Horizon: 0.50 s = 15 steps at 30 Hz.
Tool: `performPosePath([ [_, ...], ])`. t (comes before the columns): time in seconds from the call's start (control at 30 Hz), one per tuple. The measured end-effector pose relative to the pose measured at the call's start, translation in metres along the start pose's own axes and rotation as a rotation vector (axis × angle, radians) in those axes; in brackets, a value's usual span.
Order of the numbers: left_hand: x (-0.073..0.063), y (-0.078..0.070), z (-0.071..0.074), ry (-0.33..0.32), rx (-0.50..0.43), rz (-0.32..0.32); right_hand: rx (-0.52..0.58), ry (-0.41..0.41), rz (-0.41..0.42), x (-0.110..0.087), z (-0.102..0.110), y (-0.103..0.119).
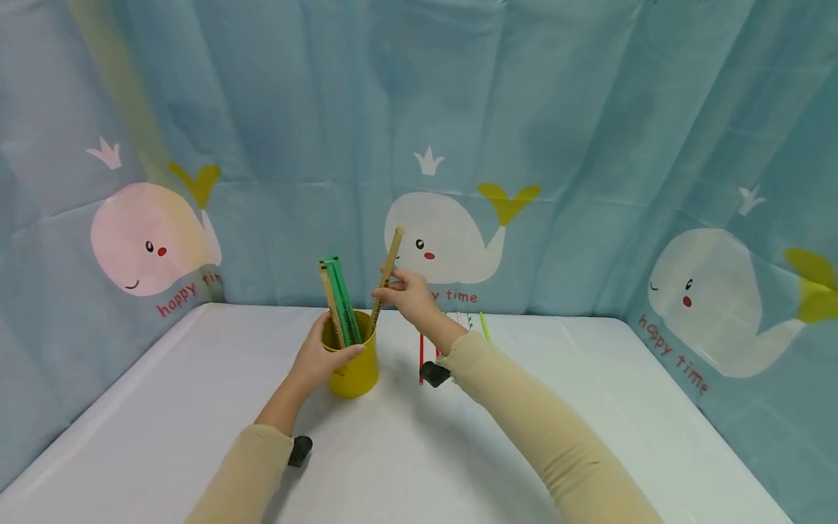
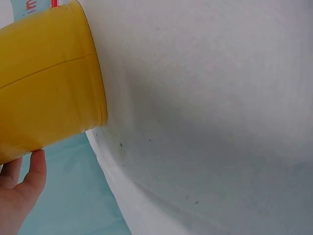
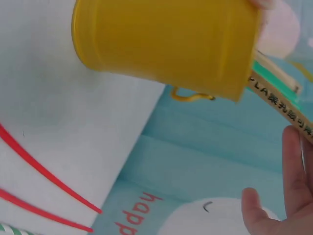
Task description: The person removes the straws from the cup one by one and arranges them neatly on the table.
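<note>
A yellow bucket stands upright on the white table. My left hand holds it near the rim, thumb across the near side; in the left wrist view fingertips touch its wall. My right hand pinches a brown paper-wrapped straw with dark print. This straw leans right, its lower end inside the bucket's mouth. Green-wrapped straws and another brown wrapped straw stand in the bucket, tilted left. Their lower ends are hidden by the bucket's wall.
Right of the bucket lie red straws, a green-striped straw and a bright green straw, partly behind my right forearm. A small yellow wire loop sticks out from the bucket. A blue curtain with whales surrounds the table.
</note>
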<state>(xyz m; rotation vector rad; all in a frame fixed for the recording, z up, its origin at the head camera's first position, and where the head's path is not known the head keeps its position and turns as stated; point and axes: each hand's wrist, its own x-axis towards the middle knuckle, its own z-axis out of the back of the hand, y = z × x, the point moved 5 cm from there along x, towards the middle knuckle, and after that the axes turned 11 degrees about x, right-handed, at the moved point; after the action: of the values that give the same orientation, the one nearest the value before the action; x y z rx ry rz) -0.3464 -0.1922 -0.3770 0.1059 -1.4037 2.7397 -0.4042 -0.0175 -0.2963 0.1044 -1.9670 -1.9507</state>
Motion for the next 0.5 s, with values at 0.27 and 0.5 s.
performPosePath([
  [0.27,0.002,0.001,0.001,0.002,0.015,0.025,0.056,-0.057,0.144,-0.009,0.024,0.028],
  [0.5,0.002,0.001,-0.001,0.014,-0.002,0.03,0.106,-0.11,0.273,-0.023,0.051,0.047],
])
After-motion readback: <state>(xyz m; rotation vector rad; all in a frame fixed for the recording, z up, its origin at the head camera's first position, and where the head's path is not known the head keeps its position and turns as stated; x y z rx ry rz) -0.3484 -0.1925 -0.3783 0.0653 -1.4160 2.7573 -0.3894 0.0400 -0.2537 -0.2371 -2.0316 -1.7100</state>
